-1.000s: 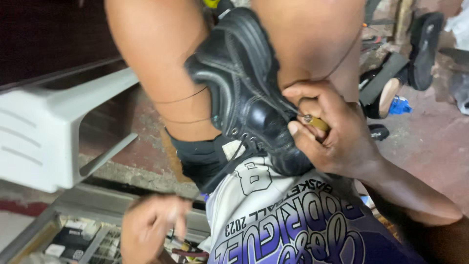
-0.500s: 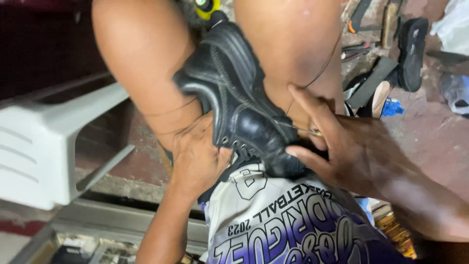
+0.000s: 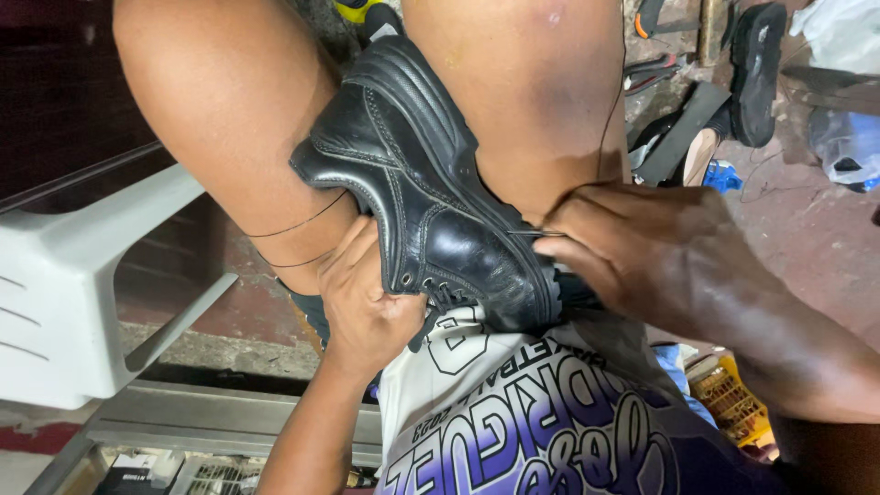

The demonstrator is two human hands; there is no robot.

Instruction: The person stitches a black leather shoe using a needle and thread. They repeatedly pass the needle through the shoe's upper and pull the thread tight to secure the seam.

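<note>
A black leather lace-up shoe is clamped between my bare knees, toe end toward my lap. My left hand grips its side near the eyelets, thumb pressed on the leather. My right hand pinches a thin metal needle at the shoe's edge by the sole. Dark thread runs from the shoe across my left thigh, and another strand lies over my right thigh. My white and purple printed shirt fills the bottom of the head view.
A white plastic chair stands at the left. On the reddish floor at the upper right lie shoe soles, a blue object and plastic bags. A yellow crate sits by my right arm. A metal frame runs below.
My left hand rose from below and took hold of the shoe's side. My right hand shifted from a brown object at the shoe's heel to pinching the needle at the sole edge.
</note>
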